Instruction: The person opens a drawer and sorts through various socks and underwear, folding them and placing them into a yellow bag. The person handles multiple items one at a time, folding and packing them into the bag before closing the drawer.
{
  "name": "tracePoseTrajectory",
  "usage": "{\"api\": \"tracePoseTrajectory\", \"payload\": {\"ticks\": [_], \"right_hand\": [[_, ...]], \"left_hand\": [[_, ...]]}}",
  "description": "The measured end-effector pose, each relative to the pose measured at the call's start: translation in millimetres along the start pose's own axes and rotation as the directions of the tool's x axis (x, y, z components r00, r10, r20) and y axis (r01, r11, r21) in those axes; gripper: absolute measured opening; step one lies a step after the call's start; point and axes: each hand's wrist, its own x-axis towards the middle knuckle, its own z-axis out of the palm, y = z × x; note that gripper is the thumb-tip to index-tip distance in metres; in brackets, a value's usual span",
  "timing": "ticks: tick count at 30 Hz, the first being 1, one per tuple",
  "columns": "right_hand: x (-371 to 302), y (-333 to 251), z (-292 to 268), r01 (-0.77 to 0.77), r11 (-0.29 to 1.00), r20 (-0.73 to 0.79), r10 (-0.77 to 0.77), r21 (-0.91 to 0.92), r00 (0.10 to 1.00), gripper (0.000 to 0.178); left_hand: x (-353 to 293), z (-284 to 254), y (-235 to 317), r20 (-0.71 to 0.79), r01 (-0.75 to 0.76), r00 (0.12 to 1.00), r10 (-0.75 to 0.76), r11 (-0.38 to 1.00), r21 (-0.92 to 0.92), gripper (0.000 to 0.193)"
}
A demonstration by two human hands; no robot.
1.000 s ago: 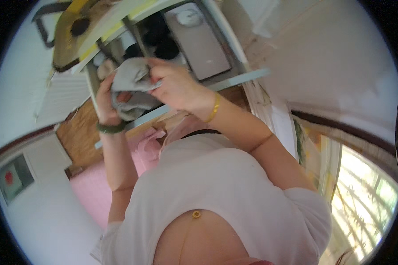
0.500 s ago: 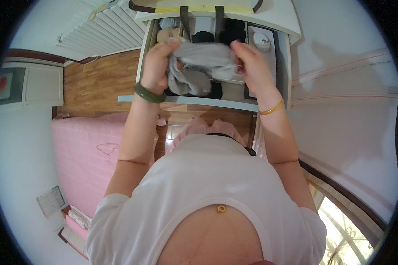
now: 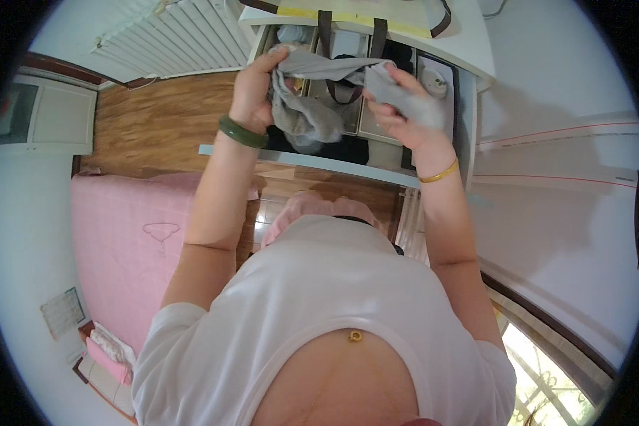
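A pair of soft grey socks (image 3: 307,119) is held up over the pulled-out drawer (image 3: 319,163). My left hand (image 3: 252,96), with a green bangle at its wrist, is closed on their gathered end. One sock hangs down in folds beside it, and the other stretches across to my right hand (image 3: 413,121). There the grey cloth lies between thumb and fingers, its loose end blurred over the palm. The right hand's fingers are partly curled around it. Below the hands, the drawer holds dividers with folded dark and light items, partly hidden by the cloth.
A bag with dark handles (image 3: 324,32) rests on the white cabinet top (image 3: 468,32), its handles hanging over the drawer. A round white object (image 3: 434,83) sits in the right compartment. To the left are a radiator (image 3: 170,42) and a pink-covered bed (image 3: 131,234).
My right hand has turned palm-up and opened its fingers somewhat, bringing the sock's end over its palm. The cloth between the hands is narrower. The view has shifted slightly.
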Motion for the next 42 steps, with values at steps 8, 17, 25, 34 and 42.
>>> {"api": "tracePoseTrajectory", "payload": {"ticks": [8, 17, 25, 34, 42], "right_hand": [[-3, 14, 17, 0.058, 0.997, -0.163, -0.05, 0.043, 0.985, 0.034], [-7, 12, 26, 0.187, 0.846, -0.365, -0.402, -0.5, 0.84, 0.03], [-8, 15, 37, 0.143, -0.056, 0.136, -0.748, -0.988, 0.649, 0.043], [-8, -6, 10, 0.368, 0.895, -0.342, -0.273, 0.251, 0.899, 0.024], [-9, -9, 0, 0.2, 0.871, -0.184, -0.129, 0.449, 0.974, 0.027]], "left_hand": [[-15, 30, -24, 0.406, -0.448, 0.885, 0.226, 0.647, 0.617, 0.063], [-16, 30, -34, 0.425, -0.434, 0.895, 0.135, 0.487, 0.758, 0.047], [-10, 27, -39, 0.338, -0.298, 0.938, 0.075, 0.672, 0.678, 0.03], [-16, 13, 4, 0.272, -0.095, 0.959, -0.084, 0.806, 0.584, 0.029], [-11, -14, 15, 0.159, 0.039, 0.98, -0.118, 0.902, 0.43, 0.015]]}}
